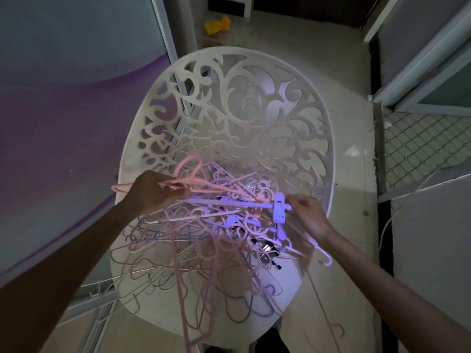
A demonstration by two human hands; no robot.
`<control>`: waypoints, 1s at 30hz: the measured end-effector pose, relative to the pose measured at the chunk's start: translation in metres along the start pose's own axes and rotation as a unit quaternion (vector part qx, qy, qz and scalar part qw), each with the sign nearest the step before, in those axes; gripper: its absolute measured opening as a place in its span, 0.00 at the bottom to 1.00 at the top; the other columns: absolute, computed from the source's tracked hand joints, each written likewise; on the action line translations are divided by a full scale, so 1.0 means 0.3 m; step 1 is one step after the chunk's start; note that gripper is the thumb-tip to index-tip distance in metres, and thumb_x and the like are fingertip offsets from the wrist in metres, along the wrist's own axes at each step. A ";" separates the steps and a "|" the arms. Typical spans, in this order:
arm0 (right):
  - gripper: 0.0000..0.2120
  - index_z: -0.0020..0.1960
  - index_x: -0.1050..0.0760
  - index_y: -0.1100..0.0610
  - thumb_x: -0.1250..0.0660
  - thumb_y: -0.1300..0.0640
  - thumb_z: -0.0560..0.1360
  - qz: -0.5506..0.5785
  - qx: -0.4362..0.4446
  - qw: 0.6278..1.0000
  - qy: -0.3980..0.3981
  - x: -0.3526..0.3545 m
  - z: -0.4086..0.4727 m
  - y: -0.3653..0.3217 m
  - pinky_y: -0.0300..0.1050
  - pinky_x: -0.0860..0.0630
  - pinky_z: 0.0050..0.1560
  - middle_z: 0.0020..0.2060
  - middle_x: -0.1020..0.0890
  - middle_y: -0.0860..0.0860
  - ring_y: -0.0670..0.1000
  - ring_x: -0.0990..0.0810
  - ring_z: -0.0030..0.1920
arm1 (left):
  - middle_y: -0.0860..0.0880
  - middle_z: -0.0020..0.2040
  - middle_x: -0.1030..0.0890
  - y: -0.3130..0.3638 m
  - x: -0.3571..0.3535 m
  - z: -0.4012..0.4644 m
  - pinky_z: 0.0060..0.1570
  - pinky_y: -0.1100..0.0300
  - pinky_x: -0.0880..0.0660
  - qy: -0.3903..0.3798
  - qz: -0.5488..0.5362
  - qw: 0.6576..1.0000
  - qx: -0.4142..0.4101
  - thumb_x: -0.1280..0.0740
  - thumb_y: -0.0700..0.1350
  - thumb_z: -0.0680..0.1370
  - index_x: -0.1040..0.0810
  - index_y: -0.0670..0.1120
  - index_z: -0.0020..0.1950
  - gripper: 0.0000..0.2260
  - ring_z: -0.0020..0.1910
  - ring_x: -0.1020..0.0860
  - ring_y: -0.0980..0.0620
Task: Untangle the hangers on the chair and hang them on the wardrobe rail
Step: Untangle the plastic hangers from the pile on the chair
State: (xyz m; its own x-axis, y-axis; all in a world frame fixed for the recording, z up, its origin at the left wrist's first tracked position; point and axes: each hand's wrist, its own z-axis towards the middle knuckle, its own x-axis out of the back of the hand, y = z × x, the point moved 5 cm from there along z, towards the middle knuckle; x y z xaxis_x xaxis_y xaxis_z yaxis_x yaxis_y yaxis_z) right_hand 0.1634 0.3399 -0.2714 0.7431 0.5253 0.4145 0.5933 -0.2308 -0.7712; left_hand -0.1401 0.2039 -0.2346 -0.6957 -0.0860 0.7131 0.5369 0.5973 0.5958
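A tangled heap of pink, blue and white hangers lies on the seat of a white chair with a carved openwork back. My left hand grips pink hangers at the upper left of the heap, lifting them slightly. My right hand pinches the end of a white clip hanger, right of the heap, whose bar runs left into the tangle. Several hangers droop over the seat's front edge. No wardrobe rail is in view.
A purple and grey wardrobe door stands at the left. Something yellow lies on the tiled floor beyond the chair. A door frame and a patterned mat are at the right, with a white cable trailing nearby.
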 end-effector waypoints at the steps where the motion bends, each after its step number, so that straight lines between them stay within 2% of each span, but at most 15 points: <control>1: 0.03 0.43 0.23 0.55 0.35 0.60 0.75 -0.025 0.004 1.000 0.004 -0.004 0.024 -0.005 0.44 0.30 0.46 0.41 0.18 0.56 0.50 0.24 0.45 | 0.67 0.21 0.26 -0.002 -0.002 -0.008 0.30 0.76 0.33 -0.013 -0.005 1.000 0.003 0.23 0.51 0.66 0.21 0.60 0.35 0.08 0.25 0.26 0.72; 3: 0.10 0.47 0.28 0.51 0.33 0.65 0.71 -0.121 0.014 0.990 -0.067 -0.041 0.084 -0.002 0.48 0.28 0.51 0.42 0.21 0.52 0.54 0.24 0.48 | 0.69 0.20 0.27 0.004 -0.005 -0.019 0.30 0.79 0.33 -0.034 -0.015 0.999 0.019 0.22 0.58 0.61 0.23 0.64 0.27 0.10 0.25 0.27 0.73; 5: 0.20 0.63 0.29 0.59 0.33 0.68 0.71 -0.234 0.043 0.956 -0.171 -0.087 0.126 -0.015 0.47 0.30 0.57 0.56 0.24 0.57 0.55 0.25 0.56 | 0.69 0.20 0.27 0.007 -0.004 -0.015 0.31 0.74 0.31 -0.049 -0.015 0.998 0.037 0.25 0.64 0.58 0.23 0.64 0.22 0.11 0.26 0.25 0.70; 6: 0.25 0.68 0.32 0.60 0.35 0.70 0.72 -0.250 0.048 0.945 -0.205 -0.098 0.136 -0.016 0.44 0.29 0.56 0.60 0.26 0.58 0.53 0.25 0.57 | 0.67 0.20 0.27 -0.001 -0.006 -0.010 0.31 0.72 0.32 -0.041 -0.014 0.998 0.053 0.24 0.62 0.61 0.21 0.60 0.24 0.11 0.26 0.24 0.64; 8: 0.23 0.68 0.33 0.64 0.39 0.73 0.74 -0.207 0.036 0.945 -0.250 -0.102 0.116 -0.029 0.32 0.28 0.42 0.58 0.26 0.57 0.42 0.23 0.47 | 0.57 0.20 0.25 -0.021 -0.012 0.009 0.32 0.64 0.34 0.007 0.013 0.997 0.073 0.25 0.58 0.65 0.18 0.48 0.31 0.14 0.27 0.26 0.58; 10: 0.18 0.64 0.29 0.66 0.39 0.72 0.75 -0.151 0.035 0.963 -0.222 -0.091 0.090 -0.038 0.26 0.31 0.36 0.53 0.25 0.55 0.36 0.23 0.37 | 0.50 0.25 0.24 -0.031 -0.016 0.020 0.32 0.61 0.33 0.057 0.025 0.993 0.100 0.26 0.61 0.65 0.19 0.41 0.35 0.22 0.28 0.27 0.54; 14: 0.16 0.60 0.24 0.63 0.36 0.70 0.73 -0.007 0.033 0.986 -0.162 -0.052 0.011 -0.037 0.26 0.29 0.39 0.48 0.21 0.50 0.39 0.23 0.39 | 0.48 0.29 0.24 0.003 -0.024 0.036 0.30 0.63 0.34 0.078 -0.008 0.990 0.115 0.26 0.61 0.64 0.22 0.44 0.32 0.21 0.30 0.26 0.53; 16: 0.16 0.59 0.24 0.58 0.38 0.68 0.73 0.059 0.002 0.988 -0.141 -0.022 -0.007 -0.055 0.33 0.27 0.41 0.47 0.20 0.52 0.42 0.21 0.42 | 0.48 0.29 0.25 0.031 -0.012 0.039 0.29 0.62 0.36 0.077 -0.021 0.990 0.116 0.25 0.60 0.64 0.24 0.43 0.31 0.21 0.30 0.28 0.52; 19: 0.15 0.60 0.23 0.55 0.45 0.61 0.79 -0.080 0.063 0.994 -0.026 0.029 -0.002 -0.141 0.43 0.31 0.52 0.56 0.21 0.56 0.53 0.24 0.56 | 0.48 0.25 0.31 0.042 0.002 0.042 0.30 0.58 0.38 0.031 0.019 0.991 0.131 0.26 0.61 0.65 0.34 0.45 0.26 0.25 0.28 0.31 0.51; 21: 0.16 0.58 0.24 0.53 0.42 0.45 0.77 -0.295 0.163 0.940 -0.047 -0.025 -0.046 -0.216 0.46 0.32 0.59 0.57 0.24 0.56 0.56 0.27 0.59 | 0.49 0.23 0.36 0.037 0.010 0.032 0.30 0.57 0.41 -0.011 0.035 0.988 0.148 0.26 0.62 0.65 0.40 0.46 0.25 0.28 0.25 0.35 0.52; 23: 0.30 0.54 0.24 0.53 0.43 0.30 0.67 -0.505 0.264 0.821 -0.023 -0.099 -0.084 -0.250 0.57 0.32 0.61 0.55 0.25 0.56 0.58 0.27 0.59 | 0.49 0.22 0.37 0.024 0.015 0.025 0.31 0.57 0.40 -0.028 0.033 0.986 0.164 0.26 0.63 0.63 0.40 0.46 0.25 0.29 0.24 0.36 0.53; 25: 0.29 0.48 0.24 0.55 0.37 0.31 0.62 -0.566 0.344 0.749 0.017 -0.162 -0.087 -0.252 0.61 0.29 0.57 0.48 0.20 0.56 0.59 0.22 0.53 | 0.49 0.23 0.34 0.018 0.019 0.019 0.32 0.58 0.38 -0.029 0.030 0.985 0.169 0.26 0.63 0.63 0.38 0.46 0.25 0.28 0.26 0.33 0.53; 26: 0.27 0.46 0.25 0.56 0.33 0.34 0.62 -0.576 0.362 0.733 0.028 -0.187 -0.080 -0.255 0.58 0.28 0.53 0.43 0.19 0.55 0.58 0.20 0.47 | 0.48 0.24 0.33 0.014 0.020 0.019 0.32 0.58 0.38 -0.026 0.028 0.986 0.164 0.26 0.63 0.64 0.38 0.46 0.25 0.27 0.27 0.32 0.52; 28: 0.21 0.42 0.26 0.56 0.28 0.39 0.63 -0.589 0.366 0.721 0.012 -0.224 -0.050 -0.241 0.49 0.27 0.43 0.34 0.19 0.53 0.55 0.19 0.36 | 0.47 0.27 0.31 0.008 0.011 0.021 0.32 0.58 0.38 -0.027 0.021 0.987 0.154 0.27 0.62 0.65 0.35 0.45 0.27 0.25 0.31 0.29 0.50; 30: 0.15 0.38 0.24 0.56 0.28 0.44 0.66 -0.601 0.368 0.709 -0.030 -0.252 -0.036 -0.231 0.46 0.27 0.38 0.30 0.19 0.53 0.54 0.19 0.31 | 0.39 0.32 0.27 -0.004 -0.006 0.018 0.36 0.55 0.33 -0.030 0.005 0.990 0.138 0.28 0.60 0.68 0.27 0.41 0.32 0.22 0.40 0.23 0.43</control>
State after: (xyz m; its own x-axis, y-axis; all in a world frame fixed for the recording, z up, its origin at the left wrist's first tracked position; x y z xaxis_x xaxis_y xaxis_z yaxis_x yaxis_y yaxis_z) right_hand 0.0694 0.3074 -0.2443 -0.1894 0.0203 0.9817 0.4486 0.8911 0.0681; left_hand -0.1421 0.2076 -0.2385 -0.7228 -0.0355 0.6901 0.3989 0.7941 0.4586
